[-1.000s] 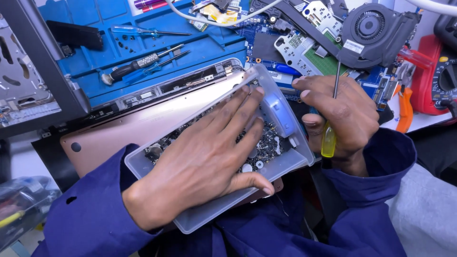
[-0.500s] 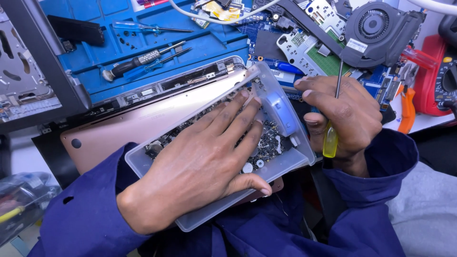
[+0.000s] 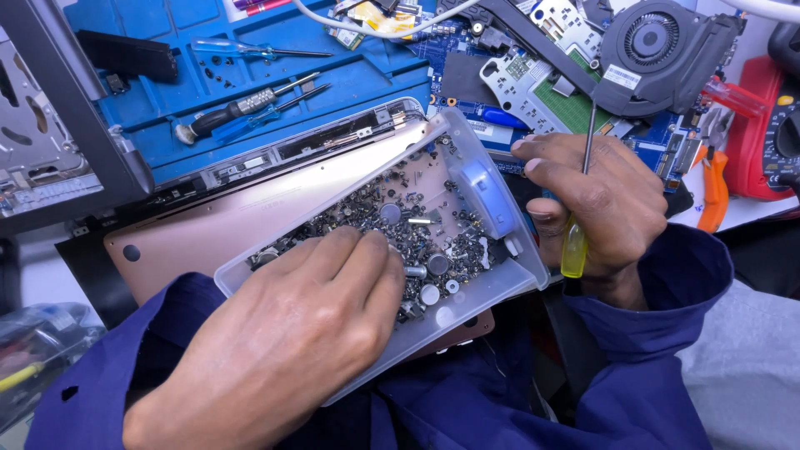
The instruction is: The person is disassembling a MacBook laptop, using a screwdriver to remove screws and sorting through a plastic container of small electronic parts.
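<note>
Left hand curled in screw tray, right hand perhaps pinching screwdriver

A single head-worn view looks steeply down and slightly forward, from close above the person's lap and the near edge of the tabletop. The left hand fills the lower middle, the right hand sits right of centre, and both sleeves run off the bottom edge. Beyond the hands the tabletop reaches the top edge.
</note>
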